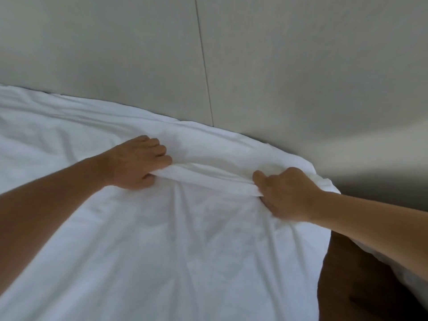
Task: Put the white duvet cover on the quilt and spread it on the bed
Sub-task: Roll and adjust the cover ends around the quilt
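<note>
White duvet cover (176, 239) spread over the bed, reaching up to the grey wall (278, 66). One long bunched fold lying sideways, from left to right, between the two hands, near the far right corner. Left hand (136, 164) curled tight on the left end of that fold. Right hand (286, 193) pinching the right end, closer to the bed's corner. Quilt maybe inside the cover, hard to tell. Next pull likely toward the wall, to flatten the fold.

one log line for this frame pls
left hand: grips duvet cover | right hand: grips same fold | cover: wrinkled on bed, by wall
</note>
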